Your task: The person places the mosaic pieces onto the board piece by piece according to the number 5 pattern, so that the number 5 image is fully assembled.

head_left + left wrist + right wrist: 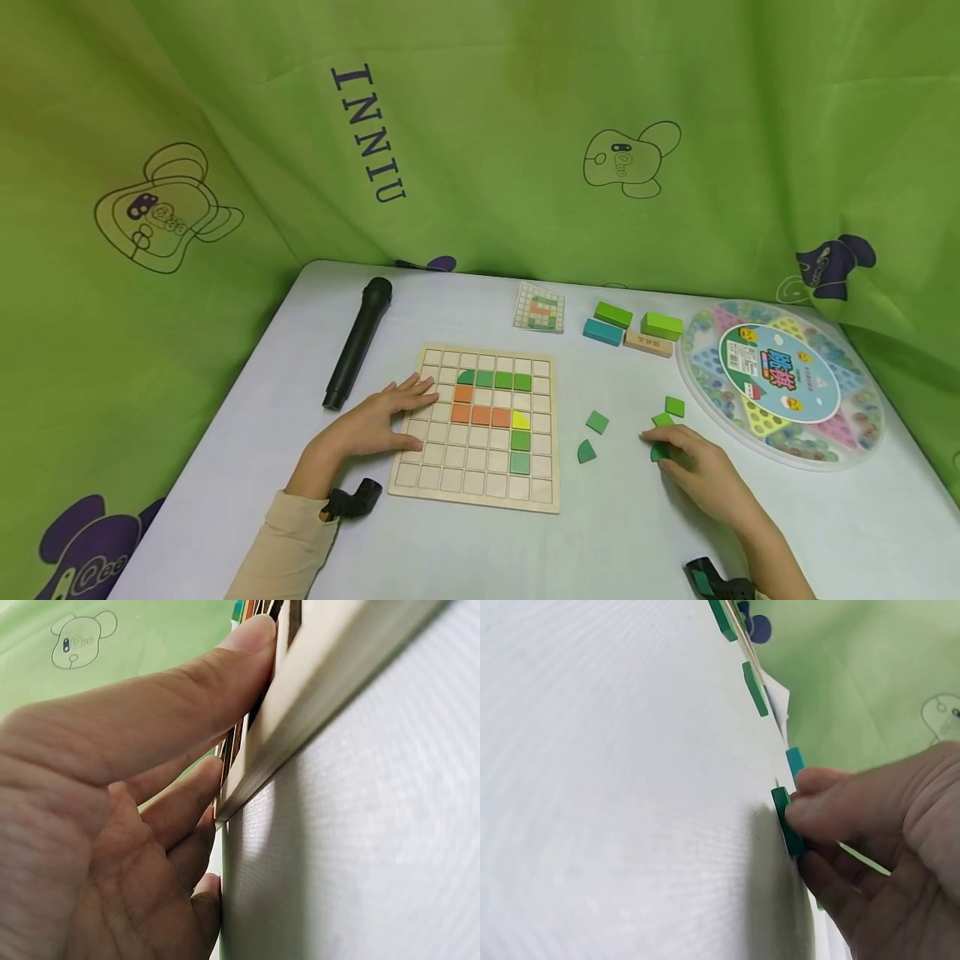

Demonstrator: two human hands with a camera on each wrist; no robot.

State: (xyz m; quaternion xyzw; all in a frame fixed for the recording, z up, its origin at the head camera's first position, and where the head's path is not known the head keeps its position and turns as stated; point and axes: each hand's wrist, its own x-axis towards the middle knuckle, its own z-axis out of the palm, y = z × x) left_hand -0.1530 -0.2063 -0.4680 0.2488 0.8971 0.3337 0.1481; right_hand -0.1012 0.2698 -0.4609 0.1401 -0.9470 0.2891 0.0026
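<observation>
A wooden grid board (453, 481) lies on the white table with orange, yellow and green tiles in some of its squares. My left hand (372, 423) rests on the board's left edge, fingers and thumb extended; the left wrist view has the thumb (187, 701) on its rim. To the right of the board, my right hand (705, 471) pinches a dark green tile (786, 821) at the tabletop, partly hidden by the fingers. Just beyond that hand lie two green tiles, one (675, 407) fully visible. A green square tile (597, 422) and a dark green quarter-round tile (587, 452) lie between board and hand.
A small pattern card (539, 307) lies behind the board, with several green, blue and wooden blocks (602, 332) beside it. A round Chinese checkers box (780, 383) sits at the right. A black microphone (358, 343) lies at the left. Green curtains enclose the table.
</observation>
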